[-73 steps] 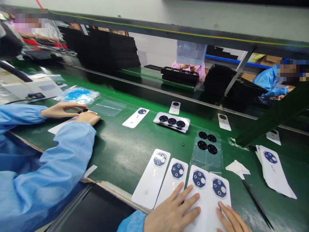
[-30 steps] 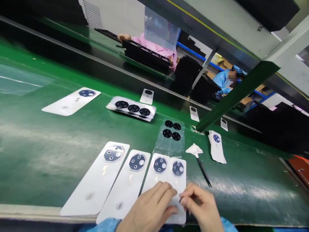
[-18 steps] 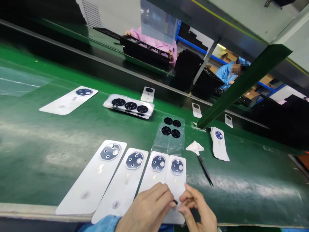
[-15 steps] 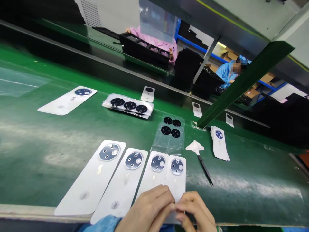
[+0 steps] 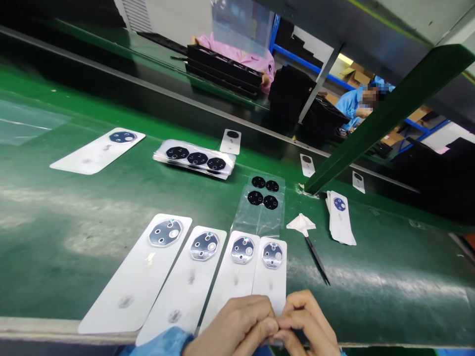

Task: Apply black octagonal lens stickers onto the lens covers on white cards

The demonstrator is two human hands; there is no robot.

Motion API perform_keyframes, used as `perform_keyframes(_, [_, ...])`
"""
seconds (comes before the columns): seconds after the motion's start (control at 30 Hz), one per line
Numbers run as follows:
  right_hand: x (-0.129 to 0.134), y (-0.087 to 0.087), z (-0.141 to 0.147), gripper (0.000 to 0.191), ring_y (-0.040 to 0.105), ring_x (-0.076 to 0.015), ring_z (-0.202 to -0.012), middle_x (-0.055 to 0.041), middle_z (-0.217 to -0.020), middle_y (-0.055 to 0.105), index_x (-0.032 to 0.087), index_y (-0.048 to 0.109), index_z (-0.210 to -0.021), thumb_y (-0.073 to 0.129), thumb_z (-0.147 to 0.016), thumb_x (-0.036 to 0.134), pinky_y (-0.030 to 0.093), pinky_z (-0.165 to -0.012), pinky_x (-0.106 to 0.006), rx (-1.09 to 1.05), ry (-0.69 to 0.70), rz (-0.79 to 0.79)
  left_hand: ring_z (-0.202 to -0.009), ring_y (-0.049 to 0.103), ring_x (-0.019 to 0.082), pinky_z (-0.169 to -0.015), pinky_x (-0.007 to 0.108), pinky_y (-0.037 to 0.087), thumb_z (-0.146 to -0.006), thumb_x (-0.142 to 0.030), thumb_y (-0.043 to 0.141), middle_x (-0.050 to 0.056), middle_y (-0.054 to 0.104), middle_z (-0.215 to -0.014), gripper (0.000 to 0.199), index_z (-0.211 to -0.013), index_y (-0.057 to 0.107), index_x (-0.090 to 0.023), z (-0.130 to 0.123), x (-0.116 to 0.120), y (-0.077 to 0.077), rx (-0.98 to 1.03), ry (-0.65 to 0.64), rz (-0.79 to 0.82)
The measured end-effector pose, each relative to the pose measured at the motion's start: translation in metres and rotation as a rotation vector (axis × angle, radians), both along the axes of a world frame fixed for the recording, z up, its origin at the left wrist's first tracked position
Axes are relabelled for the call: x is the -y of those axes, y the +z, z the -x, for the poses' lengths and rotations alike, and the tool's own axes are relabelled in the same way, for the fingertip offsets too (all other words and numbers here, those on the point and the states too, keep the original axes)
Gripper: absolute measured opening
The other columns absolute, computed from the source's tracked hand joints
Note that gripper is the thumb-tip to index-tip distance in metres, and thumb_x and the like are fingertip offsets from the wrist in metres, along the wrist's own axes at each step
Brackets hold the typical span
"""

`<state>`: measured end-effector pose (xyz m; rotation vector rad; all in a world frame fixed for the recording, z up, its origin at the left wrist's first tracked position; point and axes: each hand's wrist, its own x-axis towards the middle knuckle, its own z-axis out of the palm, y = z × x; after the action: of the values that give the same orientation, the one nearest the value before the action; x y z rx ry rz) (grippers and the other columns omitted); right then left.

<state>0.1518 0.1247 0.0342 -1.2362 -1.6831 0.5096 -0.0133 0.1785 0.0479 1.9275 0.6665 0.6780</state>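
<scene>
My left hand point(image 5: 241, 324) and my right hand point(image 5: 309, 324) meet at the fingertips at the bottom of the head view. Both are closed in a pinch; whatever lies between the fingers is hidden. They are over the lower ends of two white phone back panels, a right-hand one point(image 5: 269, 284) and its neighbour point(image 5: 230, 291). Left of these lie a third white panel point(image 5: 185, 291) and a larger-looking one point(image 5: 126, 277) by the bench edge. Each panel bears a dark eight-sided camera plate near its top.
Beyond lie a clear sheet point(image 5: 256, 220) with black camera plates, a bagged stack point(image 5: 195, 158), tweezers point(image 5: 316, 259) with a white tip piece, and a panel stack point(image 5: 340, 217). A green post point(image 5: 386, 123) rises from the bench. Across the line, a person in pink point(image 5: 237, 52) handles black trays.
My hands have come slightly down and to the right in the view, fingertips still together. Across the line, the person in pink has lowered the black tray.
</scene>
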Motion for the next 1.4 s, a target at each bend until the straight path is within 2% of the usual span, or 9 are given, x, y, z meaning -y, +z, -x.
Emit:
perform_keyframes(0.1, [-0.011,0.01,-0.013,0.014,0.057,-0.0138,-0.065,-0.0013,-0.077,0.056,0.023,0.055,-0.083,0.052,-0.093,0.032,0.047,-0.056,-0.024,-0.008,0.031,0.08,-0.068,0.056,0.011,-0.063,0.019,0.044,-0.1,-0.039,0.022,-0.001,0.057,-0.072,0.045,-0.073,0.052,-0.019,0.001,-0.004,-0.001,-0.063,0.033,-0.135])
perform_keyframes(0.2, [-0.031,0.015,-0.027,0.007,0.062,-0.0158,-0.083,-0.0042,-0.091,0.062,0.023,0.05,-0.093,0.044,-0.095,0.023,0.052,-0.069,-0.026,0.085,-0.028,0.16,-0.084,0.061,0.019,-0.076,0.03,0.049,-0.099,-0.039,0.028,0.004,0.066,-0.09,0.039,-0.089,0.059,-0.018,0.007,-0.005,-0.001,-0.216,0.116,-0.422])
perform_keyframes(0.3, [-0.052,0.009,-0.031,0.011,0.06,-0.0182,-0.098,-0.0071,-0.103,0.063,0.023,0.049,-0.097,0.041,-0.095,0.016,0.051,-0.082,-0.032,0.341,-0.027,0.088,-0.103,0.06,0.024,-0.087,0.04,0.049,-0.099,-0.025,0.03,0.009,0.064,-0.112,0.032,-0.102,0.059,-0.015,0.02,-0.007,-0.001,-0.376,0.194,-0.726])
perform_keyframes(0.4, [-0.066,-0.002,-0.028,0.012,0.06,-0.0194,-0.1,-0.0079,-0.104,0.065,0.022,0.049,-0.096,0.04,-0.094,0.014,0.052,-0.084,-0.035,0.514,0.039,-0.008,-0.115,0.055,0.026,-0.095,0.041,0.046,-0.093,-0.007,0.03,0.013,0.061,-0.118,0.032,-0.111,0.056,-0.011,0.03,-0.015,-0.007,-0.506,0.286,-0.883])
perform_keyframes(0.5, [-0.07,-0.01,-0.024,0.012,0.061,-0.0201,-0.101,-0.0084,-0.105,0.066,0.021,0.049,-0.095,0.039,-0.095,0.014,0.053,-0.084,-0.036,0.587,0.044,-0.069,-0.114,0.056,0.026,-0.095,0.041,0.047,-0.084,0.005,0.027,0.015,0.061,-0.117,0.04,-0.111,0.054,-0.007,0.034,-0.03,-0.018,-0.592,0.341,-0.947])
perform_keyframes(0.63, [-0.069,-0.014,-0.023,0.011,0.062,-0.0206,-0.101,-0.0086,-0.106,0.067,0.021,0.05,-0.096,0.039,-0.095,0.016,0.054,-0.084,-0.038,0.635,0.024,-0.101,-0.11,0.059,0.025,-0.092,0.038,0.05,-0.08,0.007,0.026,0.015,0.062,-0.117,0.042,-0.109,0.053,-0.006,0.035,-0.043,-0.025,-0.637,0.324,-0.962])
perform_keyframes(0.93, [-0.07,-0.015,-0.018,0.015,0.064,-0.0202,-0.099,-0.0104,-0.107,0.068,0.019,0.052,-0.094,0.038,-0.095,0.013,0.057,-0.082,-0.037,0.631,-0.001,-0.171,-0.103,0.063,0.025,-0.086,0.04,0.052,-0.078,0.009,0.019,0.013,0.064,-0.11,0.047,-0.101,0.056,-0.009,0.034,-0.052,-0.015,-0.648,0.292,-1.011])
perform_keyframes(1.23, [-0.072,-0.015,-0.014,0.015,0.068,-0.0209,-0.091,-0.0102,-0.1,0.072,0.017,0.056,-0.091,0.042,-0.095,0.015,0.057,-0.076,-0.032,0.72,-0.047,-0.271,-0.113,0.058,0.024,-0.092,0.037,0.049,-0.076,0.009,0.02,0.012,0.063,-0.112,0.052,-0.111,0.056,-0.006,0.034,-0.051,-0.018,-0.659,0.259,-1.062])
perform_keyframes(1.4, [-0.073,-0.021,-0.011,0.017,0.069,-0.0214,-0.088,-0.0109,-0.097,0.072,0.015,0.058,-0.09,0.042,-0.095,0.015,0.055,-0.076,-0.031,0.795,-0.091,-0.325,-0.11,0.059,0.024,-0.09,0.035,0.05,-0.081,0.003,0.023,0.011,0.064,-0.112,0.045,-0.107,0.058,-0.007,0.033,-0.049,-0.017,-0.694,0.279,-1.07])
